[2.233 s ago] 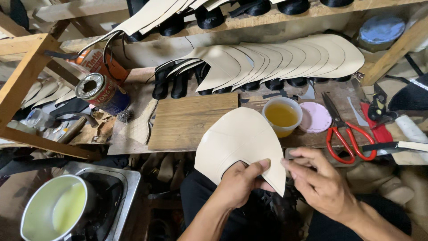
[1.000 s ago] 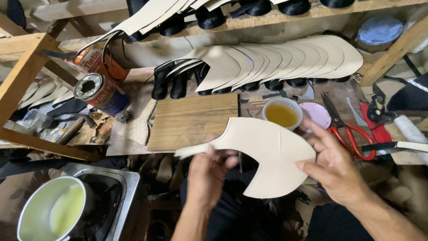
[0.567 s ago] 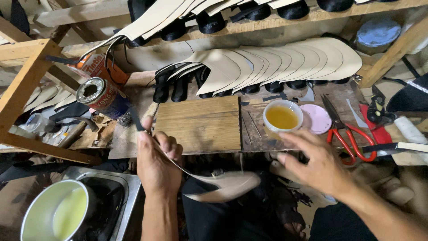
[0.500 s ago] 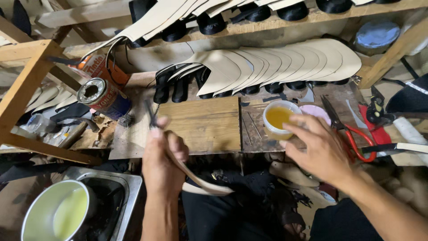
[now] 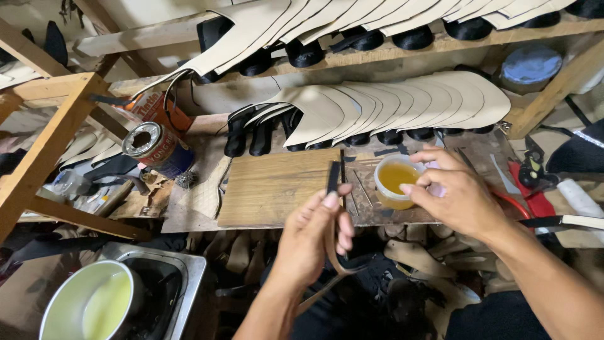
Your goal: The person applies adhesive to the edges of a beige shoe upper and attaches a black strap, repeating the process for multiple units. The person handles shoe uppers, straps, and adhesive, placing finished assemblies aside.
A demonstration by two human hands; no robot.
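A thin curved strip of tan leather (image 5: 331, 252) is being held edge-on in front of the counter (image 5: 195, 201), low in the middle of the view. It is being pinched in the grip of the left hand (image 5: 311, 242), thumb pressed against curled fingers, with its dark upper end rising over the wooden board (image 5: 277, 189).

Just to the right, a small white cup of amber liquid (image 5: 395, 181) is being touched at its rim by the right hand (image 5: 456, 198), whose fingers are being held loosely spread around it, not closed.

Behind the cup and board, a row of cream leather pieces (image 5: 402, 104) is being kept fanned over dark shoe forms on a shelf. At the left, an opened metal tin (image 5: 154, 148) is lying tilted. At the lower left, a round white bowl of pale liquid (image 5: 91, 305) is sitting in a metal tray.
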